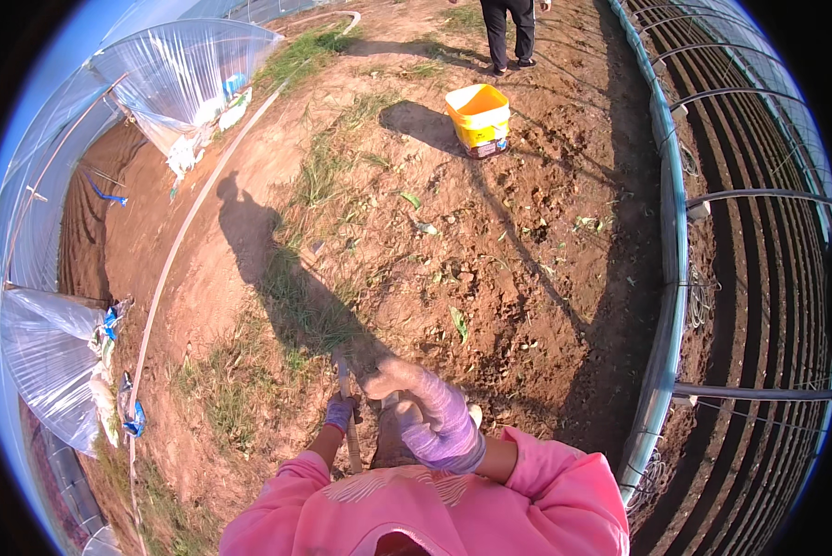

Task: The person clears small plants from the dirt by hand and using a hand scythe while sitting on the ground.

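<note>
At the bottom middle, my left hand (340, 411), in a purple knitted glove, is closed around a light wooden or bamboo handle (352, 448) that runs upright in the picture. To its right, my right hand (426, 417), in a purple and tan glove, is raised near my chest with the fingers curved apart and nothing visible between them. Below it shows part of my dark trouser leg (391, 438). The handle's far end lies in shadow and grass, so its tool head cannot be made out.
A yellow square bucket (482, 121) stands ahead on rough soil. Beyond it a person in dark trousers (509, 31) stands. Plastic-covered tunnels (673, 229) with hoops line the right; plastic sheeting (179, 66) and a long pale hose (179, 240) lie left.
</note>
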A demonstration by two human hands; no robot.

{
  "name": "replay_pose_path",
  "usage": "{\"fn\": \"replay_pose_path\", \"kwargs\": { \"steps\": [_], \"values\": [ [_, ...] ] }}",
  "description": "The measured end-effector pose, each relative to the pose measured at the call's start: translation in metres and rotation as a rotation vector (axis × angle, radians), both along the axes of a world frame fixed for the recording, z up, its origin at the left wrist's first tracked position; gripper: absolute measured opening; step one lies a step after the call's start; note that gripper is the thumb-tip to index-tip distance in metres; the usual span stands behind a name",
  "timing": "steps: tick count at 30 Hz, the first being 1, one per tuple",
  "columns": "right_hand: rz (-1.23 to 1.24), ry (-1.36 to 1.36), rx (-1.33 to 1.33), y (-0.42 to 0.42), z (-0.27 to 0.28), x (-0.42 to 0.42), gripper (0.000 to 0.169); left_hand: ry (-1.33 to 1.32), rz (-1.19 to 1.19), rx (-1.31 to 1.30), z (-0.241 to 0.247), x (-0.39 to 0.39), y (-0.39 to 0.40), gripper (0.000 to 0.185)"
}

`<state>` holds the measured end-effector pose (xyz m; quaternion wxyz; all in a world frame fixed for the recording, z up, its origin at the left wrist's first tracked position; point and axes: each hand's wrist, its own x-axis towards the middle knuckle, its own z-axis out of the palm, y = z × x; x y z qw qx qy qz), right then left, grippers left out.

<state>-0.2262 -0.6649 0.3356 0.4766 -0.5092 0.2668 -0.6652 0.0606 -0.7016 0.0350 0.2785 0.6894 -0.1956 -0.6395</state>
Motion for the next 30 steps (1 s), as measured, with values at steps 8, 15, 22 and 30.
{"fn": "replay_pose_path", "kwargs": {
  "steps": [8, 15, 22, 30],
  "values": [
    [0.159, 1.303, 0.864, -0.091, -0.192, 0.047, 0.069, 0.246, 0.014, -0.135, -0.007, -0.076, -0.158, 0.008],
    [-0.074, 0.637, 1.112, -0.138, -0.268, 0.113, 0.081, 0.743, -0.327, -0.096, 0.044, -0.125, -0.219, 0.016],
    [-0.495, 0.228, 1.301, -0.145, -0.259, 0.130, 0.046, 0.403, -0.975, -0.255, 0.048, -0.116, -0.238, 0.028],
    [-0.733, -0.476, 1.290, -0.055, -0.263, 0.147, 0.018, -0.482, -1.533, -0.615, -0.035, 0.056, -0.327, 0.009]
  ]
}}
